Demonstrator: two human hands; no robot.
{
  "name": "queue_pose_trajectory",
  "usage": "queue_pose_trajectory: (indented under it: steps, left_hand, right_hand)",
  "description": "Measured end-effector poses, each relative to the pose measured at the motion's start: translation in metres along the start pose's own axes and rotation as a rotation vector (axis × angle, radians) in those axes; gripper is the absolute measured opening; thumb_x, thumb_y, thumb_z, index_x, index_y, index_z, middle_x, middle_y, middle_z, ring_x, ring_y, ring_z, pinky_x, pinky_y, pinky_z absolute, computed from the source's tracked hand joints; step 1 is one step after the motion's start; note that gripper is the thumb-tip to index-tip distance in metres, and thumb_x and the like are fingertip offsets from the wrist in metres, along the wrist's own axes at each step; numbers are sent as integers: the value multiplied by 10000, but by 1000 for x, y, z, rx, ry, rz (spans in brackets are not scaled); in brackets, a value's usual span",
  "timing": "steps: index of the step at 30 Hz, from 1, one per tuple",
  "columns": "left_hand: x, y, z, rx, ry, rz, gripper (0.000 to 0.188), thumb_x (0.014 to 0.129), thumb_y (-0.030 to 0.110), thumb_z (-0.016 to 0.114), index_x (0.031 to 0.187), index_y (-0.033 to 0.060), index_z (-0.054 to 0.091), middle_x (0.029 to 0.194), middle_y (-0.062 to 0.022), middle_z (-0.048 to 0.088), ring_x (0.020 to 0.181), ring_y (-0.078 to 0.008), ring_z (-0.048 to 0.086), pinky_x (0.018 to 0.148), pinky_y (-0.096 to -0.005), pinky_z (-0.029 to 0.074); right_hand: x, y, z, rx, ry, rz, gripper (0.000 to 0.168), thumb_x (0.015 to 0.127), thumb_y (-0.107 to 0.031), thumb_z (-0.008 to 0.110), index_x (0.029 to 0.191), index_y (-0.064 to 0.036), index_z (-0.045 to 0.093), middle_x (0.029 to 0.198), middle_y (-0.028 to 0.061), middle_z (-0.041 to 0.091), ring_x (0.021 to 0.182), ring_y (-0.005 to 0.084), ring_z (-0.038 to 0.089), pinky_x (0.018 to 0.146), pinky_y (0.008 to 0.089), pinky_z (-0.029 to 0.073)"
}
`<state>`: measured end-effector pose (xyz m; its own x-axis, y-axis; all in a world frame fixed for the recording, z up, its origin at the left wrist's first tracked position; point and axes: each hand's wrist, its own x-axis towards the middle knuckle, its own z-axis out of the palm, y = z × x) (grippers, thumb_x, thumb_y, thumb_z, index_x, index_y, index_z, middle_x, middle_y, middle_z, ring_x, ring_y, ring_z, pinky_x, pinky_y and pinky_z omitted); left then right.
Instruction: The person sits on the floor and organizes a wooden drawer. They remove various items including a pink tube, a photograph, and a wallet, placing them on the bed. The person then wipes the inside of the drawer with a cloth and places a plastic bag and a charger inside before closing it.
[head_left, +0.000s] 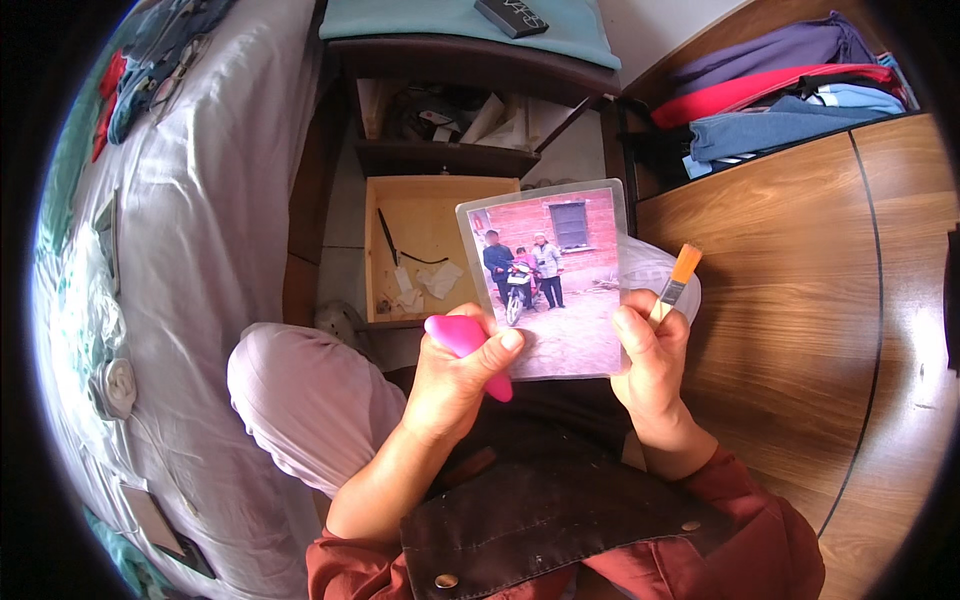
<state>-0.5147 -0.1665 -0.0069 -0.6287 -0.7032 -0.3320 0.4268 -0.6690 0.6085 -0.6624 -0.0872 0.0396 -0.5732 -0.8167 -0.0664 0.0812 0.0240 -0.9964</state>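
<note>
Both of my hands hold a laminated photograph upright over my lap. It pictures people around a motorcycle before a brick wall. My left hand grips its lower left edge, thumb on the front, and also has a smooth pink object in its grasp; what that object is I cannot tell. At the right edge, my right hand pinches the photograph and a flat paintbrush, bristles up. Behind the photograph lies a pulled-out wooden drawer with a dark thin strip and crumpled white paper inside.
A dark nightstand stands ahead, its upper compartment showing papers and cables. On its light-blue cloth sits a black box. At left is a bed with a white sheet. A wood-grain panel and folded clothes are at right.
</note>
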Motion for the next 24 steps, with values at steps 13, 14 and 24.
queue_pose_trajectory:
  steps: [13,14,24]
  left_hand:
    - [9,-5,-16,105,429,133,159,803,166,605,845,40,518,655,-3,464,431,-99,430,332,-231,340]
    - [6,0,-17,137,435,148,161,802,166,610,865,54,514,707,7,473,536,-94,448,436,-220,374]
    - [-42,135,-41,171,746,773,253,820,130,590,1024,7,503,983,-82,550,919,-174,520,839,-309,409]
  right_hand:
    - [20,11,-9,328,-248,177,322,936,-293,365,1037,-14,492,646,2,465,476,27,349,419,156,290]
    - [22,11,-12,376,-274,217,327,937,-296,362,1036,-13,493,647,4,468,478,28,352,419,156,293]
    - [67,77,-18,384,-85,425,249,922,-282,413,809,-69,475,534,-73,297,422,18,243,367,174,191]
